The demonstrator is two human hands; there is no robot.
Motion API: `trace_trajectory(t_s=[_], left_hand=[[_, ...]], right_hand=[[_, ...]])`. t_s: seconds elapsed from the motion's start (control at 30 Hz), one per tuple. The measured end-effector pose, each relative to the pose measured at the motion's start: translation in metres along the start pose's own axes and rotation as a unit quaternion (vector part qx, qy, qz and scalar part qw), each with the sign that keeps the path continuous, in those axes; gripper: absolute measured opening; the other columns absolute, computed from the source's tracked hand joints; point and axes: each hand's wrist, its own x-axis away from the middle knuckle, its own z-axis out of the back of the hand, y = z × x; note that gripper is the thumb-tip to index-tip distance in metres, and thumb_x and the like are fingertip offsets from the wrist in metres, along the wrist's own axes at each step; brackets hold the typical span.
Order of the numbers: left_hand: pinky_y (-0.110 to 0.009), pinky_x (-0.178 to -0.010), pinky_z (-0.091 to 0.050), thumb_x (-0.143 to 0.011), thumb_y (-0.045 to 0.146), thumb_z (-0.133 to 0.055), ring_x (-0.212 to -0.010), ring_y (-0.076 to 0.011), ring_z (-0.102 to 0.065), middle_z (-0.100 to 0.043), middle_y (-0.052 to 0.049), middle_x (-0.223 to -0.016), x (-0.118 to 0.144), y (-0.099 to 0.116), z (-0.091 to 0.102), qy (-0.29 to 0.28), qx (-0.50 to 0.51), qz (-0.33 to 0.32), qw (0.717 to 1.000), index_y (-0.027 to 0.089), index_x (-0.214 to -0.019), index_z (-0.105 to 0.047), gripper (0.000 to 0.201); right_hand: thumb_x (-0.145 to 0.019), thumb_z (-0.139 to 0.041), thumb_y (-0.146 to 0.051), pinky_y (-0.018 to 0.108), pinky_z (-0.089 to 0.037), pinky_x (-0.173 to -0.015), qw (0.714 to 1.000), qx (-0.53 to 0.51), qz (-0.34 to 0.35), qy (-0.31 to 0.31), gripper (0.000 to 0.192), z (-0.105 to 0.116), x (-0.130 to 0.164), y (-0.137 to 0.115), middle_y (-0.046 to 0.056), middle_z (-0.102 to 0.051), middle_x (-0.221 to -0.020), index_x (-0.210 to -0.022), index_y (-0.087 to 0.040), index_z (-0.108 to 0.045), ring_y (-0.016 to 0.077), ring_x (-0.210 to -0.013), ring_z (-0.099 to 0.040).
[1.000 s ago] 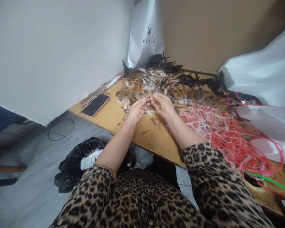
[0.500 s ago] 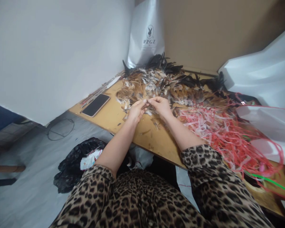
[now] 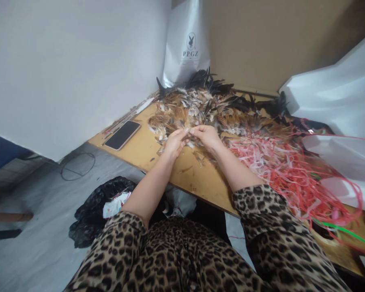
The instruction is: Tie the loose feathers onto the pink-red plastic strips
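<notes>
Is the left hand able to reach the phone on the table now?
Probably yes: the phone lies flat, left of the left hand, with only bare table between them.

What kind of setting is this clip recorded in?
Probably a small home or backroom craft workspace, not a factory line. A wooden table carries a heap of feathers and tangled red plastic string, with a phone beside them and a white bag against the wall.

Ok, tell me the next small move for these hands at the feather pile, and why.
Probably draw the pinched feathers toward the bare table edge. Left hand and right hand meet fingertip to fingertip at the near rim of the feather pile, seemingly pinching a few; what they grip is too small to tell.
</notes>
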Motion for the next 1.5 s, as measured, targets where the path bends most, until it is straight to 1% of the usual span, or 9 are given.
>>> trace_trajectory(t_s=[0.2,0.37,0.53,0.73,0.93,1.1,1.2,1.37,1.5], left_hand=[[-0.013,-0.049,-0.039,-0.061,0.028,-0.07,-0.059,-0.0055,-0.056,-0.06,0.001,-0.062,-0.001,-0.001,0.001,0.011,-0.028,-0.004,1.0,0.014,-0.07,-0.059,0.02],[-0.015,-0.048,-0.039,-0.062,0.029,-0.069,-0.055,-0.0055,-0.055,-0.061,0.0,-0.06,-0.002,-0.003,0.0,0.014,-0.075,-0.05,0.996,0.013,-0.067,-0.061,0.019],[-0.017,-0.049,-0.042,-0.062,0.031,-0.068,-0.055,-0.0083,-0.058,-0.063,-0.003,-0.06,0.0,-0.006,-0.002,0.002,-0.144,-0.078,0.986,0.012,-0.068,-0.062,0.02],[-0.019,-0.051,-0.045,-0.063,0.035,-0.067,-0.056,-0.0093,-0.059,-0.067,-0.008,-0.069,0.003,-0.005,-0.005,-0.043,-0.186,-0.058,0.98,0.01,-0.068,-0.063,0.027],[-0.019,-0.051,-0.045,-0.062,0.036,-0.068,-0.053,-0.007,-0.057,-0.066,-0.007,-0.066,0.003,-0.006,-0.005,-0.062,-0.188,-0.025,0.98,0.009,-0.067,-0.063,0.028],[-0.019,-0.051,-0.044,-0.063,0.035,-0.067,-0.049,-0.0064,-0.055,-0.064,-0.005,-0.059,0.003,-0.006,-0.004,-0.083,-0.191,-0.022,0.978,0.009,-0.067,-0.063,0.027],[-0.019,-0.049,-0.043,-0.063,0.033,-0.067,-0.047,-0.0062,-0.054,-0.063,-0.005,-0.058,0.003,-0.006,-0.005,-0.091,-0.194,-0.025,0.977,0.008,-0.066,-0.063,0.025],[-0.019,-0.049,-0.043,-0.064,0.03,-0.065,-0.047,-0.0063,-0.054,-0.064,-0.005,-0.059,0.003,-0.008,-0.006,-0.089,-0.209,-0.026,0.974,0.009,-0.064,-0.063,0.021],[-0.021,-0.05,-0.045,-0.065,0.028,-0.063,-0.05,-0.0079,-0.056,-0.066,-0.007,-0.063,0.002,-0.011,-0.006,-0.092,-0.239,-0.03,0.966,0.009,-0.065,-0.063,0.019]], right_hand=[[-0.054,-0.07,-0.039,0.022,-0.037,-0.049,0.999,0.034,0.015,0.006,0.027,-0.001,0.001,0.0,0.002,-0.062,-0.059,-0.062,-0.014,-0.063,0.007,-0.048,-0.045],[-0.053,-0.072,-0.038,0.023,-0.041,-0.054,0.997,0.059,0.039,-0.026,0.029,0.01,-0.001,-0.004,0.003,-0.064,-0.062,-0.066,-0.014,-0.062,0.0101,-0.055,-0.052],[-0.054,-0.072,-0.037,0.023,-0.041,-0.056,0.997,0.048,0.043,-0.042,0.03,0.017,-0.002,-0.011,0.0,-0.062,-0.06,-0.069,-0.014,-0.061,0.0096,-0.054,-0.052],[-0.055,-0.07,-0.039,0.02,-0.032,-0.048,0.995,0.075,0.048,-0.036,0.029,0.02,-0.002,-0.009,-0.003,-0.055,-0.052,-0.06,-0.013,-0.06,0.0064,-0.048,-0.043],[-0.052,-0.071,-0.04,0.02,-0.024,-0.043,0.998,0.051,0.026,-0.032,0.031,0.022,-0.001,-0.008,-0.005,-0.049,-0.047,-0.056,-0.013,-0.056,0.0047,-0.043,-0.036],[-0.051,-0.072,-0.04,0.02,-0.026,-0.044,0.999,0.035,0.018,-0.026,0.032,0.022,0.0,-0.006,-0.005,-0.049,-0.047,-0.058,-0.013,-0.055,0.0047,-0.044,-0.037],[-0.053,-0.071,-0.04,0.02,-0.027,-0.045,0.998,0.033,0.019,-0.046,0.033,0.023,-0.001,-0.006,-0.005,-0.049,-0.048,-0.059,-0.013,-0.054,0.005,-0.044,-0.038],[-0.054,-0.07,-0.042,0.019,-0.025,-0.043,0.989,0.133,0.024,-0.064,0.034,0.028,0.0,-0.014,-0.005,-0.046,-0.047,-0.056,-0.013,-0.051,0.0047,-0.044,-0.035],[-0.058,-0.066,-0.041,0.02,-0.023,-0.042,0.965,0.252,0.037,-0.061,0.034,0.032,0.0,-0.018,-0.005,-0.041,-0.044,-0.05,-0.013,-0.048,0.0048,-0.043,-0.033]])
